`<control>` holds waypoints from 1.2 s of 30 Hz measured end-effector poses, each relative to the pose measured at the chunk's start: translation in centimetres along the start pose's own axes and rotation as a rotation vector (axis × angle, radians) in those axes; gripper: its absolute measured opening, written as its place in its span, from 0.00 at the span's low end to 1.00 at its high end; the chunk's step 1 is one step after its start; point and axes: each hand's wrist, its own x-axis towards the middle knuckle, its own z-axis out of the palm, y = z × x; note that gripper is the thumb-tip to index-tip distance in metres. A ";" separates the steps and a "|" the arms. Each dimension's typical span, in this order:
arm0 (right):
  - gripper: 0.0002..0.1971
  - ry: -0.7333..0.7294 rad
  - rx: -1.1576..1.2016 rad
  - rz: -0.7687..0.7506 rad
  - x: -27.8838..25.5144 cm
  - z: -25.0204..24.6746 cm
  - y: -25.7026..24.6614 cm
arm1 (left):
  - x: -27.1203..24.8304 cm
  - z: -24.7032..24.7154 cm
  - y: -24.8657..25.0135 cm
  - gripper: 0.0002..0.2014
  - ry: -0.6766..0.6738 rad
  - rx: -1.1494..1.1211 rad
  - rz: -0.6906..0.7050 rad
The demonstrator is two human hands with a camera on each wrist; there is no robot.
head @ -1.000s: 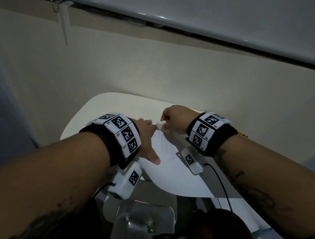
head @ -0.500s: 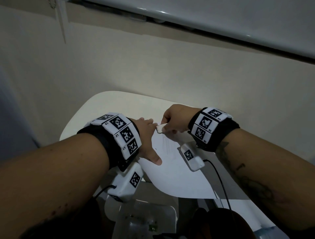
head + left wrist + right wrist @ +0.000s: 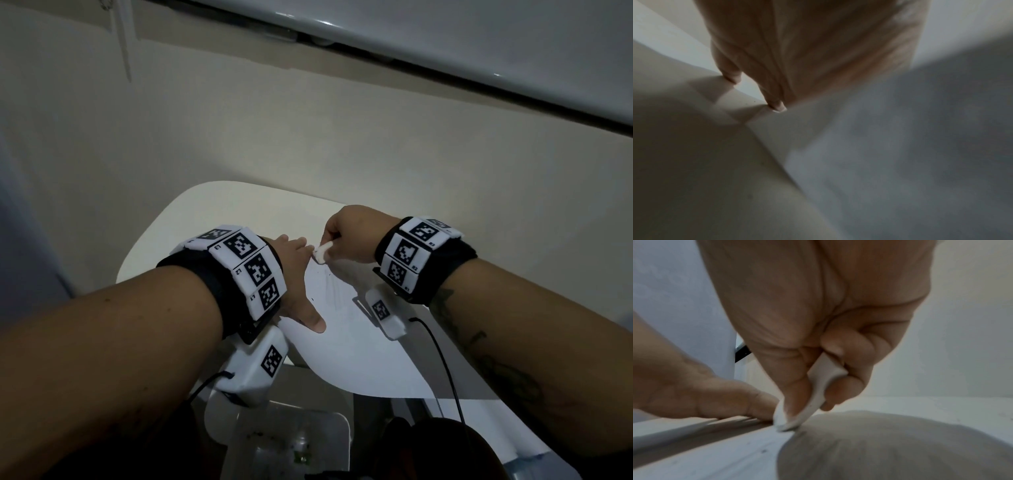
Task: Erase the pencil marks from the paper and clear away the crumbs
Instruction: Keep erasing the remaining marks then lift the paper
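While my right hand [image 3: 352,236] pinches the eraser [image 3: 322,255] near the paper's [image 3: 349,342] far edge, my left hand [image 3: 294,274] presses flat, fingers straight, on the white table [image 3: 212,219].

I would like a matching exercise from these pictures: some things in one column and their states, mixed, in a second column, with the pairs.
Things:
1. eraser
2. left hand
3. paper
4. right hand

States:
a. lies flat, pressing the sheet
b. pinched, its tip on the sheet
c. carries faint pencil marks
d. fingers curled in a grip

Pairs: 1-b, 2-a, 3-c, 4-d
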 end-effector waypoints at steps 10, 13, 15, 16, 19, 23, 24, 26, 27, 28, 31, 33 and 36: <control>0.12 -0.076 -0.035 0.016 -0.7 -0.3 -0.8 | 0.1 0.1 -0.1 0.71 -0.001 0.014 -0.001; 0.11 -0.033 -0.051 0.030 0.0 -0.1 -0.8 | 0.0 0.0 0.0 0.66 0.008 0.032 -0.005; 0.12 -0.020 -0.046 0.051 0.3 0.1 -0.7 | -0.2 -0.1 0.1 0.65 0.001 0.027 -0.015; 0.14 -0.009 -0.049 0.065 0.3 0.1 -0.6 | -0.2 -0.1 0.0 0.65 -0.003 0.016 -0.017; 0.17 0.016 -0.038 0.094 0.1 -0.1 0.0 | -0.1 0.0 -0.1 0.63 -0.007 -0.002 -0.013; 0.13 -0.020 -0.030 0.021 -0.6 -0.2 -0.2 | -0.3 0.1 0.0 0.65 0.011 0.022 -0.022; 0.13 -0.025 -0.037 0.007 -0.6 -0.3 -0.2 | -0.2 0.2 0.0 0.66 0.009 0.024 -0.017; 0.12 0.009 -0.041 0.002 -0.5 -0.5 -0.2 | 0.0 0.2 -0.1 0.70 0.000 0.014 -0.001; 0.12 0.037 -0.040 0.001 -0.4 -0.5 -0.2 | 0.0 0.2 -0.2 0.72 0.001 0.008 0.006; 0.12 0.055 -0.038 -0.006 -0.3 -0.4 -0.3 | 0.0 0.3 -0.2 0.73 0.006 0.005 0.010; 0.12 0.035 -0.031 -0.043 -0.3 -0.1 -0.5 | 0.1 0.4 -0.2 0.70 0.024 0.019 0.007; 0.13 -0.071 -0.050 -0.049 -0.7 -0.7 -0.4 | 0.2 0.3 -0.2 0.69 0.016 0.025 -0.004; 0.12 -0.147 -0.129 -0.028 -1.0 -1.5 -0.3 | 0.2 0.1 -0.3 0.71 -0.001 0.027 -0.020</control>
